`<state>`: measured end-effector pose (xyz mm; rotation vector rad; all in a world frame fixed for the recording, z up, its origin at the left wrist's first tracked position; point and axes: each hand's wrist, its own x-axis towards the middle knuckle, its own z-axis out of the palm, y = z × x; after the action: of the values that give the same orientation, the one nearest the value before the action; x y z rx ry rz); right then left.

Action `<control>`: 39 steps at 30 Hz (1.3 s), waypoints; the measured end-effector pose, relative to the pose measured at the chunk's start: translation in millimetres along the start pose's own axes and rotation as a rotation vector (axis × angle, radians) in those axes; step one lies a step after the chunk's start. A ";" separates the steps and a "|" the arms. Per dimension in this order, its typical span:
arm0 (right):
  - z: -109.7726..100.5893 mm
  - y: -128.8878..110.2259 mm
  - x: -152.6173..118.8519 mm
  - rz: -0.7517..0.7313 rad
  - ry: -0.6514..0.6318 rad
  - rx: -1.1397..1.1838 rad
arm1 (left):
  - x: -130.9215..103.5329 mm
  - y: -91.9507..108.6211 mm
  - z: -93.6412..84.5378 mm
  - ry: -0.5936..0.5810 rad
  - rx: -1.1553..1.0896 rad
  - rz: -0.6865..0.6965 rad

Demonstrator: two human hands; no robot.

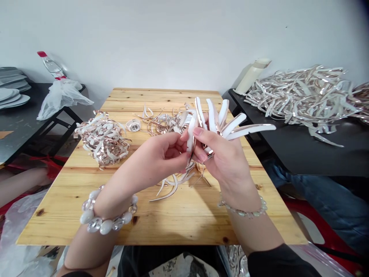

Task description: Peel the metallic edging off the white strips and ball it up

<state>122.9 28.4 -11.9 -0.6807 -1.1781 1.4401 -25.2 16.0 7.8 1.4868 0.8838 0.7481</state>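
In the head view, my right hand (225, 154) grips several curved strips (213, 117), white with shiny rose-gold edges, that fan out from it to the upper right. My left hand (161, 157) is closed beside it, its fingers pinching one white curved strip (190, 134) that also touches my right thumb. Behind and below the hands lies a loose heap of similar strips (161, 123), partly hidden by them. A few thin curved strips (173, 188) lie on the wooden table (178, 223) under the hands.
A tangled pile of strips (103, 140) and a small roll (133, 125) sit at the table's left. On the right black table (302, 154) is a large strip heap (305, 92). At left stand a bottle (52, 65) and plates (13, 98). Other people's legs (323, 200) show at both sides.
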 end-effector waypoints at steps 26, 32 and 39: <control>-6.1 -1.1 2.3 0.059 -0.007 0.034 | 2.3 -5.0 -3.7 -0.078 0.077 0.079; -8.9 -5.2 1.6 0.060 -0.008 0.030 | -2.2 -3.3 -13.8 0.302 0.348 0.170; -17.9 -6.7 4.8 0.015 -0.121 -0.002 | -14.9 5.0 -36.4 1.019 0.603 0.313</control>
<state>140.4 37.5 -10.9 -0.6115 -1.2703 1.5108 -63.3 21.5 17.0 1.7753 1.7694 1.6440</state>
